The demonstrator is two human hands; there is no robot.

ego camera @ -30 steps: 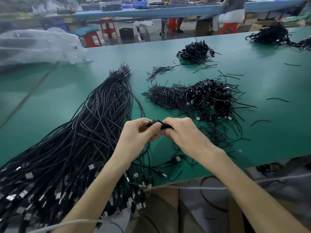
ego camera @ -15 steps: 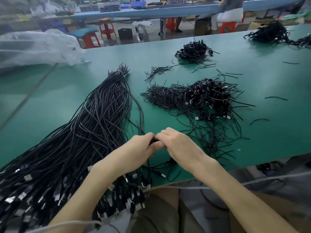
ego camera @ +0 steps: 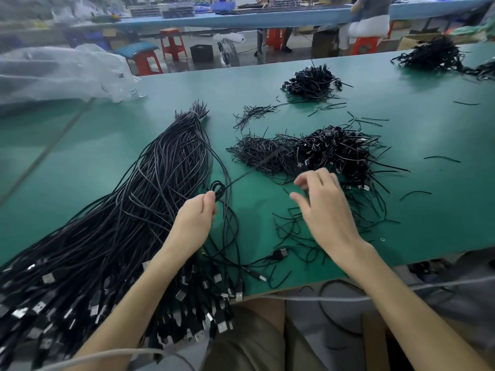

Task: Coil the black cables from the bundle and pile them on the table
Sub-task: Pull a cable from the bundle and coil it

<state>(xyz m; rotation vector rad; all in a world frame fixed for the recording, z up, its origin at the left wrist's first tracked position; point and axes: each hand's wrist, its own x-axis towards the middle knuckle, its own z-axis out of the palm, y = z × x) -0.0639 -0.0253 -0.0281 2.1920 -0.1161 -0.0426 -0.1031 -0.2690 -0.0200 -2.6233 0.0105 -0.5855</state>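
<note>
A small loop of black cable (ego camera: pixel 218 189) is pinched in the curled fingers of the left hand (ego camera: pixel 197 219), just right of the long bundle (ego camera: pixel 128 210). The bundle's strands are laid lengthwise from the near left edge of the green surface (ego camera: pixel 401 215) away toward its middle. From the loop a free strand (ego camera: pixel 251 168) is seen running up and to the right, blurred, toward the pile of coiled cables (ego camera: pixel 340 151). The right hand (ego camera: pixel 325 210) is held over the surface between loop and pile, its fingers spread wide with nothing held. The pile is judged to lie nearer the right hand, just ahead of it, while the loop lies to its left. No container is used for the cables, which are heaped bare on the surface. A clear plastic bag (ego camera: pixel 53 73) is seen at the far left, its contents not to be told.
</note>
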